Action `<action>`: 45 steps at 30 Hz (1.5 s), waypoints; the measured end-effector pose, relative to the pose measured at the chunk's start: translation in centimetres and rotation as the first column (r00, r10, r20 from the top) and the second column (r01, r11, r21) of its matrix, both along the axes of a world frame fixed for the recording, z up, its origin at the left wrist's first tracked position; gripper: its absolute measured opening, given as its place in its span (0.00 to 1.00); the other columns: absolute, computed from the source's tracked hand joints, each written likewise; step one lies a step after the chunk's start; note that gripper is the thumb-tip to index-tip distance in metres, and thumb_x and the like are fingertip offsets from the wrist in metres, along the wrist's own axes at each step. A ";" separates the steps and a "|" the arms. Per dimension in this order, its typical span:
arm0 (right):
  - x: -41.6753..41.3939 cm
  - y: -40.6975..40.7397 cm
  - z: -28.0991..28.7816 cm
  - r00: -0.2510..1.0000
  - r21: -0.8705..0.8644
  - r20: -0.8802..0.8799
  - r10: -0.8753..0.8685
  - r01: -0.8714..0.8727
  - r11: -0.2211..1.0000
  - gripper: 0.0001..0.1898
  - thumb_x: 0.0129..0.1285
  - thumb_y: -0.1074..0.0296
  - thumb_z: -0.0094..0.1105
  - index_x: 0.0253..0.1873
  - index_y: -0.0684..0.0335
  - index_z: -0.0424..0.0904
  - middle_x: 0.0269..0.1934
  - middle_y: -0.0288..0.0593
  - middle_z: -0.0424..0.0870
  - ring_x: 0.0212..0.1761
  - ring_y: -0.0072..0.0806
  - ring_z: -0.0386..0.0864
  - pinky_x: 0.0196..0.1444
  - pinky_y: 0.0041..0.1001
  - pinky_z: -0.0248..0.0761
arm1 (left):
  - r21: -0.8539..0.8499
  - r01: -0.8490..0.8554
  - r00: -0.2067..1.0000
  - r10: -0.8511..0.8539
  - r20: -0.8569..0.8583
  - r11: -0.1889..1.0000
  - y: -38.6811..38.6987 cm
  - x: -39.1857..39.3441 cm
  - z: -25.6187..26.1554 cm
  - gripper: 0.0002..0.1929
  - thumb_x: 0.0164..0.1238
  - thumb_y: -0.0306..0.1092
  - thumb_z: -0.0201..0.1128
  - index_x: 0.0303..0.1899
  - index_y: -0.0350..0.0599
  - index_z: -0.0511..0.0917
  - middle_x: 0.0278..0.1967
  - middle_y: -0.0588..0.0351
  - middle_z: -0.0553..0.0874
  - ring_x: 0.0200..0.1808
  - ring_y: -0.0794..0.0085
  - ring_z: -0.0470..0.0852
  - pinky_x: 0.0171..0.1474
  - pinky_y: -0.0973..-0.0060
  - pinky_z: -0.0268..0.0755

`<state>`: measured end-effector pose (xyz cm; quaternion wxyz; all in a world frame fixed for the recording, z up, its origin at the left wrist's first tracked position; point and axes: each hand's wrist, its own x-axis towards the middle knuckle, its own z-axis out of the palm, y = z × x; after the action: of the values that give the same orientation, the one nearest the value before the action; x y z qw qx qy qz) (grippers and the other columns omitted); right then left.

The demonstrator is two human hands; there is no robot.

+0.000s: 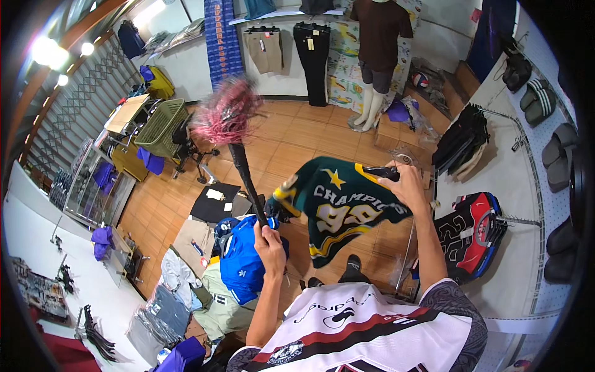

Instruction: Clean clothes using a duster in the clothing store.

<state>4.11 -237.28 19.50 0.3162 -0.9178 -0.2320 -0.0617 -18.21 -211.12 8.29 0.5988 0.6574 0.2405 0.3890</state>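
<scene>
My left hand [270,251] is closed around the black handle of a duster [228,111] with a pink, stringy head, raised and blurred by motion. In my right hand [409,185] is the top of a dark green jersey [344,204] with yellow trim, a star and white lettering, along with a black hanger [382,173]. The jersey hangs tilted in front of me. Just beside my left hand lies a bright blue garment [241,262] on a pile of clothes.
Folded clothes [186,242] and plastic-wrapped garments [158,321] lie at the left. Red and black jerseys [474,232] hang on a wall hook at the right, below dark garments [462,139]. A green basket [162,130] and a mannequin [379,60] stand farther off.
</scene>
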 end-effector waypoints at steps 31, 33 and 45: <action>0.2 -1.8 0.3 0.896 0.794 -0.443 0.031 0.376 0.478 0.14 0.70 0.56 0.56 0.37 0.62 0.79 0.20 0.29 0.73 0.17 0.15 0.66 0.21 0.18 0.57 | 0.100 0.418 0.894 -0.389 -0.224 0.903 -7.5 3.3 -2.7 0.11 0.79 0.38 0.47 0.50 0.42 0.73 0.21 0.43 0.81 0.23 0.45 0.80 0.26 0.57 0.67; -0.7 -1.2 1.4 0.894 0.813 -0.446 0.032 0.389 0.434 0.15 0.70 0.55 0.56 0.37 0.62 0.79 0.19 0.30 0.73 0.17 0.15 0.67 0.21 0.17 0.57 | 0.120 0.458 0.870 -0.416 -0.266 0.881 -7.9 3.8 -4.2 0.13 0.79 0.40 0.47 0.51 0.42 0.73 0.25 0.41 0.84 0.27 0.45 0.83 0.28 0.55 0.72; -1.2 -2.7 2.6 0.890 0.809 -0.449 0.081 0.367 0.460 0.18 0.72 0.53 0.51 0.35 0.63 0.79 0.17 0.30 0.71 0.14 0.16 0.64 0.18 0.17 0.55 | 0.118 0.482 0.790 -0.372 -0.488 0.868 -4.3 -0.5 -3.0 0.11 0.77 0.37 0.49 0.50 0.42 0.74 0.26 0.35 0.81 0.30 0.38 0.81 0.31 0.54 0.71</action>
<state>2.96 -239.95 22.14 0.7767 -0.6298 -0.0116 0.0033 -18.68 -215.44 5.33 0.5168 0.8328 0.1682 0.1054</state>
